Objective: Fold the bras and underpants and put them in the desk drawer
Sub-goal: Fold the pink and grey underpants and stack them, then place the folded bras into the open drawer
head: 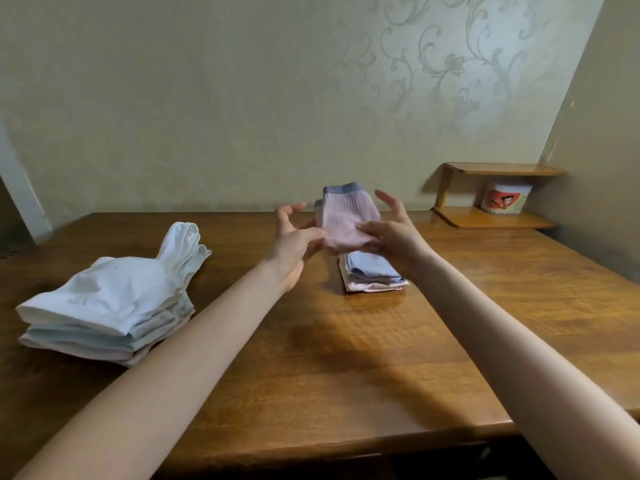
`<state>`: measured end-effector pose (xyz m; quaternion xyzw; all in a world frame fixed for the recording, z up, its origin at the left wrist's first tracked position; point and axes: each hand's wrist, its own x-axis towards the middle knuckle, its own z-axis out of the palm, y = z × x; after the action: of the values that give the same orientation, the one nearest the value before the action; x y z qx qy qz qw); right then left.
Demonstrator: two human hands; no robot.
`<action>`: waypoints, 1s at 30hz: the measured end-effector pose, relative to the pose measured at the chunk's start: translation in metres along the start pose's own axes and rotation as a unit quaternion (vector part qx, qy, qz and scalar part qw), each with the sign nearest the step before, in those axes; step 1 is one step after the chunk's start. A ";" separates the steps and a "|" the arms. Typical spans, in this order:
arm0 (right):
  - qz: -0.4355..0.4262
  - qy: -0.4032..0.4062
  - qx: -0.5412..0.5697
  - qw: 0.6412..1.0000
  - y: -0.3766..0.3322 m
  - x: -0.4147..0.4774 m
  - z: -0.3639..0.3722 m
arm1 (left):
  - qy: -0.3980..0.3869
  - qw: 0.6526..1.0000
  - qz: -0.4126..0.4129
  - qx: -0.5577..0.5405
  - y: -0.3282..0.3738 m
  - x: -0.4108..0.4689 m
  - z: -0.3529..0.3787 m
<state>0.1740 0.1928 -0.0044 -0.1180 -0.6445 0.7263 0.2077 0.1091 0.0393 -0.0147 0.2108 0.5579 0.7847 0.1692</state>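
A pink ribbed pair of underpants (346, 220) with a grey-blue waistband is held up above the wooden desk (329, 358). My left hand (294, 244) pinches its lower left edge and my right hand (391, 233) grips its lower right edge. Directly below lies a small stack of folded underpants (374, 275), light blue on top and pale pink beneath. A taller pile of folded white and pale bras (110, 306) sits at the desk's left side. No drawer is clearly visible.
A small two-tier wooden shelf (495, 220) stands in the back right corner with a white round tin (505, 199) on its lower tier. Patterned wallpaper runs behind the desk. The desk's front edge (346, 448) is close to me.
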 end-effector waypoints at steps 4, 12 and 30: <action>0.024 0.026 -0.095 0.995 0.016 0.033 -0.034 | 0.004 0.986 0.004 0.164 0.004 -0.001 -0.026; -0.036 0.086 -0.599 0.795 0.051 0.045 -0.029 | 0.057 0.958 0.020 0.279 0.011 -0.015 -0.082; -0.122 -0.018 -0.756 0.643 0.073 0.030 -0.006 | 0.138 0.726 -0.333 0.586 0.121 -0.032 -0.258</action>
<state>0.1395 0.2058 -0.0748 -0.1411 -0.9815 -0.0435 0.1216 -0.0012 -0.2233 0.0212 -0.0418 0.9582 0.2153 0.1837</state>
